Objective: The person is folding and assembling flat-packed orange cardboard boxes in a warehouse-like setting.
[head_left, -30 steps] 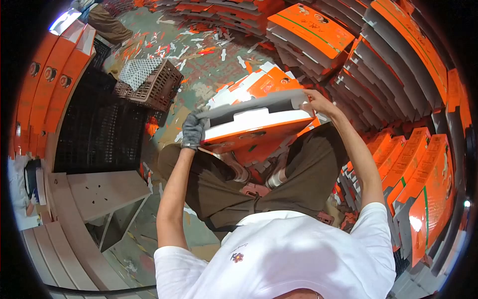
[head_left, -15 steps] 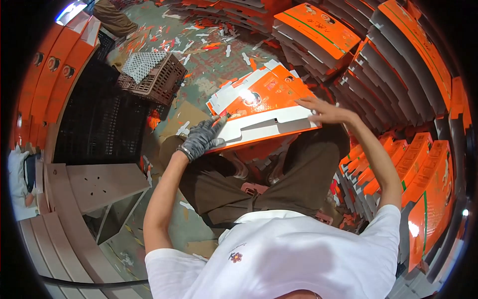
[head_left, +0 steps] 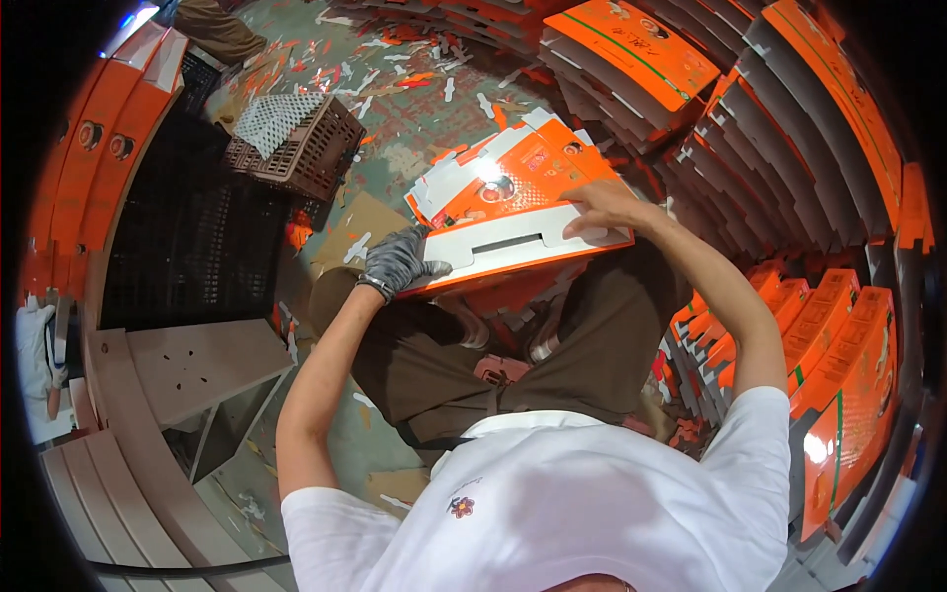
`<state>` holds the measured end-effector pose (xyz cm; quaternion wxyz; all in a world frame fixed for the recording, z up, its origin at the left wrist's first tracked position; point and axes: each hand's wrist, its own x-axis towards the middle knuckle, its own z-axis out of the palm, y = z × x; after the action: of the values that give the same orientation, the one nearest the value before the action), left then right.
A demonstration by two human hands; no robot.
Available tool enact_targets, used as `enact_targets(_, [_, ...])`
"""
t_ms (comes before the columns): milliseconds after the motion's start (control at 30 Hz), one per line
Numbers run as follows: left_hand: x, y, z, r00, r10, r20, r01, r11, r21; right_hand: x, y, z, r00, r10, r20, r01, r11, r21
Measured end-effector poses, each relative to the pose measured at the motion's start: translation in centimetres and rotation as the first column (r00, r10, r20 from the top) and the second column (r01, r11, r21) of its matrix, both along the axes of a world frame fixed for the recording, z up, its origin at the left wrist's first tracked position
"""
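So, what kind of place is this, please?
Probably a packaging or box-making workshop. Stacks of flat orange cartons stand all around, paper scraps litter the floor, and the gloved left hand and bare right hand hold one flat carton.

I see a brown plastic crate [head_left: 296, 153] upper left with white mesh [head_left: 271, 116] lying on it, tilted. Black crate stack [head_left: 192, 232] just beside it. Orange and grey flat carton stacks [head_left: 789, 148] fill the right side. Paper scraps [head_left: 395, 69] are scattered over the floor. Grey bench [head_left: 192, 365] lower left.
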<state>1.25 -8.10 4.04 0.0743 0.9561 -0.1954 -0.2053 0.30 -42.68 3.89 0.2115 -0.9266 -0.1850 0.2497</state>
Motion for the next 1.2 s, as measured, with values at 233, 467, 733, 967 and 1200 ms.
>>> enact_targets(233, [0.8,-0.1,-1.6,0.977,0.004,0.214,-0.004,1.0,-0.004,0.7,0.8,-0.3,0.984,-0.02,0.177,0.043,0.991,-0.126])
enact_targets(467, [1.8,1.8,-1.8,0.99,-0.115,0.079,0.127,0.978,-0.166,1.6,-0.7,-0.5,0.993,0.073,0.093,-0.081,0.993,0.091])
enact_targets(733, [-0.6,-1.1,-1.0,0.931,-0.271,0.243,0.244,0.96,0.137,0.3,-1.4,0.6,0.992,-0.009,-0.126,0.052,0.937,0.345])
enact_targets(967, [-3.9,-4.9,0.7,0.867,-0.352,0.352,0.336,0.936,0.106,-0.3,1.3,2.9,0.974,0.012,-0.225,0.034,0.979,0.203])
enact_targets(1200, [-2.9,1.6,8.7,0.257,-0.6,0.757,0.667,0.677,0.311,2.0,-2.6,1.8,0.926,-0.359,-0.115,0.355,0.729,0.585])
